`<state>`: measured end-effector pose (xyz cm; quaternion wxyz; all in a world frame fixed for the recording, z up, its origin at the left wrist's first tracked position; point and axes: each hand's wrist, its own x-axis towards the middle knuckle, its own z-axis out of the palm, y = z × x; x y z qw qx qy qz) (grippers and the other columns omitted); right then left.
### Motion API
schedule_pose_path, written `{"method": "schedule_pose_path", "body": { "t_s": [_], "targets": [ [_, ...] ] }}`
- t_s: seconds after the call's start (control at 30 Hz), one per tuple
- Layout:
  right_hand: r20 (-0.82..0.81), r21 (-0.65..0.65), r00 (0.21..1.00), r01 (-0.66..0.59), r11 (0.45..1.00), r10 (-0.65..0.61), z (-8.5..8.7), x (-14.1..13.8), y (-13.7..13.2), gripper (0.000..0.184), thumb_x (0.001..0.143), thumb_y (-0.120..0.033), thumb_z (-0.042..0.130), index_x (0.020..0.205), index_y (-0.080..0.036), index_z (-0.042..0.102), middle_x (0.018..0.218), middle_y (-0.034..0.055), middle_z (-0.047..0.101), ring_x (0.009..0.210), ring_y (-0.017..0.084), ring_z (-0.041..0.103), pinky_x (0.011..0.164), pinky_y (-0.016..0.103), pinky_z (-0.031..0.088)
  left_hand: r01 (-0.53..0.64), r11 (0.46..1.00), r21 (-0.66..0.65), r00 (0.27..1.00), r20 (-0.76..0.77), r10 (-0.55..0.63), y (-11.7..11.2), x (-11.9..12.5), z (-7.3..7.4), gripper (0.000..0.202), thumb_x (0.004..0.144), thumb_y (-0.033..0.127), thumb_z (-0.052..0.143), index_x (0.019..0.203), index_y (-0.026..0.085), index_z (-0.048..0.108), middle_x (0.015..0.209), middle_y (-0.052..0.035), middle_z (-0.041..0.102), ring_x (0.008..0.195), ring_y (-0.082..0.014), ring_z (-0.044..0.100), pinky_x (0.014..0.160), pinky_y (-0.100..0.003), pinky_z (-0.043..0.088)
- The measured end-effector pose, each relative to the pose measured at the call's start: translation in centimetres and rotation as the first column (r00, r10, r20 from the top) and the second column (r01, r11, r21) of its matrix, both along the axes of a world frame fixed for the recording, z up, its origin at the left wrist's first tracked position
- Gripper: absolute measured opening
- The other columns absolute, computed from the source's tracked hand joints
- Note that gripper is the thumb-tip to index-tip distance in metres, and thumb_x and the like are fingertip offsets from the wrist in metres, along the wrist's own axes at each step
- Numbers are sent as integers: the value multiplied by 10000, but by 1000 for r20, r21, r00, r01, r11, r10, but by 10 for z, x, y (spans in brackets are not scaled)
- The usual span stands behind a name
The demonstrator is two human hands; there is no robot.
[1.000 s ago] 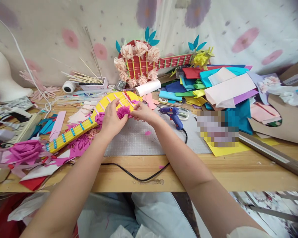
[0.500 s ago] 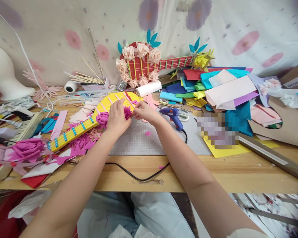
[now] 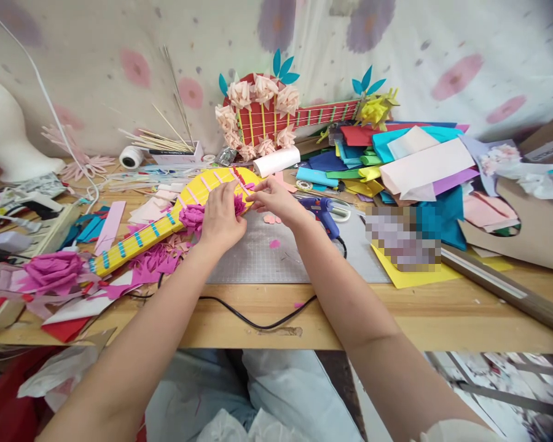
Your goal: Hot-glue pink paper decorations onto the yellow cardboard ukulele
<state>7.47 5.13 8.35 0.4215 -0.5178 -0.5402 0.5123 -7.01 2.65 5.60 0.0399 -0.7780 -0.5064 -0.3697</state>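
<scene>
A yellow toy guitar (image 3: 198, 190) with pink and blue strips and thin strings lies slantwise on the table, its neck toward the lower left. My left hand (image 3: 223, 218) rests on its body, fingers bent round the right-hand magenta paper flower (image 3: 239, 205) and partly hiding it. A second magenta flower (image 3: 192, 216) shows left of that hand. My right hand (image 3: 273, 201) is at the body's right edge, fingertips close together beside the flower; anything between them is hidden. A large magenta paper rose (image 3: 53, 272) sits by the neck's end.
A blue glue gun (image 3: 321, 212) lies right of my right hand on the grey cutting mat (image 3: 276, 264), its black cord (image 3: 258, 323) looping along the table front. Behind stands a red flowered guitar (image 3: 260, 126). Coloured paper (image 3: 428, 159) is piled right; magenta scraps (image 3: 154, 267) lie left.
My right hand has lifted slightly and its fingers have straightened a little at the guitar's edge. My left hand stays on the flower. The view has shifted slightly.
</scene>
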Motion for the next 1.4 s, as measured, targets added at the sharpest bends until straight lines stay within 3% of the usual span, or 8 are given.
{"method": "schedule_pose_path", "body": {
  "t_s": [0.13, 0.27, 0.53, 0.77, 0.9, 1.07, 1.2, 1.4],
  "targets": [
    [75, 61, 996, 39, 997, -43, 3, 24, -11, 146, 750, -154, 583, 772, -189, 443, 694, -26, 586, 557, 64, 542, 512, 178, 421, 144, 986, 79, 989, -36, -142, -23, 11, -7, 502, 660, 61, 501, 1144, 189, 522, 1221, -102, 525, 1188, -259, 456, 1027, -435, 347],
    [222, 93, 975, -32, 995, 11, -6, 59, -32, 111, 736, -160, 586, 721, -184, 478, 585, -48, 510, 484, 59, 450, 465, 187, 358, 244, 949, -198, 937, -206, -284, -37, 28, -28, 195, 832, 230, 453, 911, 193, 627, 956, -77, 629, 939, -212, 575, 825, -346, 452],
    [435, -248, 784, -368, 896, 443, -15, 135, -73, 287, 701, -451, 624, 736, -166, 611, 582, -17, 541, 548, 102, 497, 562, 254, 384, -13, 862, -506, 997, -77, -30, -32, 47, -44, 268, 740, 379, 645, 920, 180, 642, 1008, -86, 578, 1026, -245, 535, 909, -352, 405],
    [567, -142, 808, -96, 985, 161, -20, 171, -73, 434, 696, -605, 590, 666, -181, 504, 548, -36, 446, 522, 82, 377, 527, 248, 297, -50, 802, -595, 997, 18, 76, -32, 55, -45, 142, 709, 316, 679, 759, 184, 667, 990, -80, 577, 1043, -252, 520, 931, -364, 384],
    [671, 46, 735, 85, 995, -94, -30, 165, -66, 416, 687, -581, 616, 665, -190, 478, 595, -37, 447, 551, 89, 366, 523, 249, 257, 29, 854, -519, 992, 122, 40, -34, 51, -51, 93, 729, 267, 657, 771, 185, 640, 925, -54, 599, 941, -206, 554, 885, -343, 406],
    [693, 73, 721, -61, 995, -6, -37, 126, -63, 337, 739, -472, 586, 599, -185, 480, 554, -30, 460, 538, 98, 390, 519, 249, 284, 12, 886, -464, 987, 148, 64, -35, 47, -56, 187, 741, 289, 659, 884, 182, 604, 950, -60, 606, 933, -203, 555, 879, -342, 407],
    [607, 197, 793, -87, 977, -52, -55, 83, -55, 82, 777, -233, 537, 824, -191, 590, 781, 16, 637, 719, 135, 568, 679, 255, 424, -59, 899, -435, 993, 62, 95, -36, 48, -57, 231, 759, 329, 643, 935, 187, 594, 1005, -80, 593, 1007, -238, 529, 908, -366, 386],
    [521, 106, 852, -20, 994, -39, -71, 52, -42, 281, 713, -90, 551, 969, -203, 532, 919, 35, 680, 822, 149, 630, 765, 299, 484, -100, 895, -434, 994, -11, 106, -38, 51, -56, 205, 806, 309, 581, 974, 191, 574, 1036, -90, 584, 1044, -251, 511, 912, -379, 380]
  ]
}}
